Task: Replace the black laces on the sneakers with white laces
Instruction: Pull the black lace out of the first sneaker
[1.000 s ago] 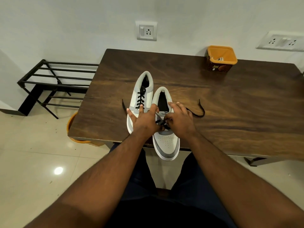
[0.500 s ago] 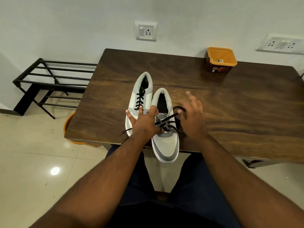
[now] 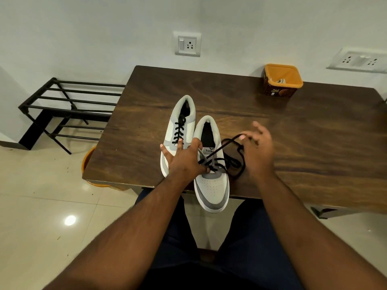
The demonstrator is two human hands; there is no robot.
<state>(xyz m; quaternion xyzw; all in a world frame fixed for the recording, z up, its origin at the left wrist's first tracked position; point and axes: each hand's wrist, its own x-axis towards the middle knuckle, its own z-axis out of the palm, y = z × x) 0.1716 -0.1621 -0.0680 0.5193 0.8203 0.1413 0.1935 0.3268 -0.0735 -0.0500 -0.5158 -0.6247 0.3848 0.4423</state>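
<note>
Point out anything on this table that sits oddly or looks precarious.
The nearer sneaker overhangs the table's front edge, its toe past the wood. The left hand steadies it while the right hand pulls its black lace loose. Nothing else stands out.

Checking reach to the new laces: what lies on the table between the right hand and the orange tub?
Only bare table lies between the right hand and the orange tub, per the head view.

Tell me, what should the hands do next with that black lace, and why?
Probably keep pulling. The right hand pinches the lace, which still crosses the near shoe's lower eyelets, while the left hand steadies the shoe. Drawing it out would free the next crossing.
</note>
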